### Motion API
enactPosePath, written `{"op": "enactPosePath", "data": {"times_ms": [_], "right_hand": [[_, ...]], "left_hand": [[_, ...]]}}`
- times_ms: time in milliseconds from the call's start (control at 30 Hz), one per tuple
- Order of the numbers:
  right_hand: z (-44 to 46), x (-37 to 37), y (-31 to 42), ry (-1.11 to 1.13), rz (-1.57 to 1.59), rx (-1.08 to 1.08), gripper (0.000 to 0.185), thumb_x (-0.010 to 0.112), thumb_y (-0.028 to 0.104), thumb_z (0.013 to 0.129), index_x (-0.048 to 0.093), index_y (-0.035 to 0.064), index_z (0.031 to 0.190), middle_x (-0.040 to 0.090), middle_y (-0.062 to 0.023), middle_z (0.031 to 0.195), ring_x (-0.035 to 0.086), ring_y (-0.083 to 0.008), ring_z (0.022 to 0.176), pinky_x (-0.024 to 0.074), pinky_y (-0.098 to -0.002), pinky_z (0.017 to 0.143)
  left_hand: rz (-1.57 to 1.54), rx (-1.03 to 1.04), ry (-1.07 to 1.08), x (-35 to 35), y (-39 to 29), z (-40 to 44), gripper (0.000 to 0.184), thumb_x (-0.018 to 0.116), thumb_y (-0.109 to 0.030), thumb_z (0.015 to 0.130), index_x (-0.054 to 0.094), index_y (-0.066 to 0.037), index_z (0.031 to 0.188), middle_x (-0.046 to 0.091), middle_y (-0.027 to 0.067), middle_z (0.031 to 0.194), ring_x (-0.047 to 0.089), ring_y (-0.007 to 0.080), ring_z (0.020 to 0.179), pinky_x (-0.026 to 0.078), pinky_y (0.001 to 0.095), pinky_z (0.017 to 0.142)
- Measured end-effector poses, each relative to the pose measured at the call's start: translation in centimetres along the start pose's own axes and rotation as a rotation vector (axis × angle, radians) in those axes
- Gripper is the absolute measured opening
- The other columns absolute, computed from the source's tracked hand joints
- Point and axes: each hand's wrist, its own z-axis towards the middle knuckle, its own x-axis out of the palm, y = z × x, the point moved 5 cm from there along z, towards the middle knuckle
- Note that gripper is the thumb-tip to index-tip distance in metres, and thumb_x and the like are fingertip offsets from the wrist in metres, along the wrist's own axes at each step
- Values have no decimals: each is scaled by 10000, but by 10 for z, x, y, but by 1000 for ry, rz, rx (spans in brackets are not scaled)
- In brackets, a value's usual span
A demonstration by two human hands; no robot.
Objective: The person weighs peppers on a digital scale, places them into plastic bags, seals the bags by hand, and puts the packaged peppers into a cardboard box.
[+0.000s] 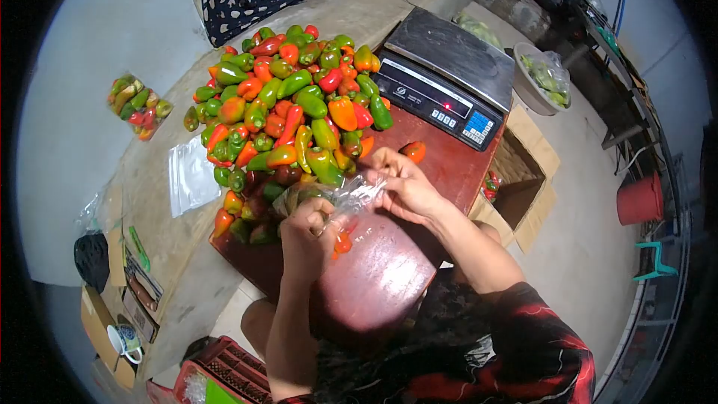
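Note:
A clear plastic bag (357, 196) is stretched between my two hands over the near side of the dark red table (381, 254). My left hand (308, 223) is closed on the bag's left part. With fingers pinched, my right hand (407, 187) grips the bag's right edge. Just beyond lies a large heap of red, green and orange peppers (299, 105). Some peppers sit behind the bag, and I cannot tell whether any are inside it. A small orange-red pepper (342, 242) lies beside my left hand, and another orange pepper (413, 151) is above my right hand.
A digital scale (449, 67) stands at the table's far right. Flat plastic bags (194, 176) and a filled bag of peppers (139, 107) lie on the concrete ledge at left. An open cardboard box (523, 179) is on the floor at right, and a red crate (232, 370) is below left.

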Motion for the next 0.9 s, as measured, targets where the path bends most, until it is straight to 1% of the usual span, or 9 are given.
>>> {"op": "enactPosePath", "data": {"times_ms": [100, 167, 233, 267, 433, 500, 600, 767, 900], "right_hand": [[-16, 17, -2, 395, -145, 168, 174, 650, 36, 930, 507, 82, 1017, 557, -3, 766, 536, -84, 610, 456, -253, 550], [-17, 17, -15, 467, -201, 162, 178, 647, 32, 902, 569, 55, 1060, 624, -35, 785, 577, -111, 615, 465, -290, 565], [-11, 18, -16, 389, -1074, -364, 299, 628, 6, 870, 622, 55, 1166, 689, -118, 805, 629, -160, 641, 493, -337, 587], [-10, 9, -20, 222, -1242, -349, 530, 626, 32, 865, 540, 75, 1386, 727, -137, 941, 689, -273, 696, 547, -417, 683], [-18, 39, 7, -82, -1478, -122, 697, 677, 54, 827, 459, 141, 1484, 689, -240, 999, 670, -425, 856, 552, -488, 770], [-19, 37, 8, -94, -1593, -112, 701, 729, 91, 801, 493, 132, 1460, 691, -217, 1018, 673, -413, 889, 543, -489, 778], [-15, 16, 4, 213, -1531, -145, 732, 799, 143, 754, 527, 126, 1434, 689, -198, 1041, 671, -383, 960, 533, -472, 851], [-10, -45, 67, -552, -1873, -328, 859, 875, 271, 675, 501, 131, 1435, 582, -220, 1249, 563, -417, 1157, 525, -450, 926], [19, -89, 49, -434, -1711, 158, 1145, 938, 387, 549, 374, 155, 1517, 466, -252, 1370, 457, -441, 1293, 425, -515, 1076]], "left_hand": [[286, 78, -210, -7, 9, 1, 99, 666, -58, 893, 663, -11, 979, 686, 60, 857, 607, 133, 675, 460, 289, 610], [-630, -164, -371, -9, 15, 2, 112, 611, -82, 940, 645, -9, 1018, 677, 75, 846, 616, 164, 679, 485, 312, 662], [-752, -205, -354, -3, 5, 0, 122, 584, -87, 956, 629, -4, 1033, 663, 77, 836, 610, 169, 681, 487, 316, 674], [-875, -248, -343, 0, 4, 0, 132, 556, -93, 973, 614, 0, 1047, 650, 79, 827, 605, 174, 682, 489, 320, 686], [-1182, -179, 125, 17, 3, -4, 73, 551, -30, 933, 612, -7, 965, 501, 4, 718, 520, 155, 620, 454, 323, 608], [-162, 25, 42, 8, 4, 0, 83, 565, 40, 841, 636, -4, 851, 510, 51, 679, 557, 221, 604, 462, 368, 591], [431, 370, -176, 7, -6, -2, 144, 555, 94, 736, 657, 10, 793, 581, 138, 739, 621, 317, 684, 488, 407, 625], [427, 352, -203, -2, -4, -4, 263, 506, 126, 672, 696, 27, 825, 572, 163, 780, 610, 321, 717, 465, 389, 609], [329, 202, -39, -3, 9, -3, 211, 539, 103, 691, 705, 16, 788, 573, 161, 753, 613, 319, 699, 473, 393, 623]]}}
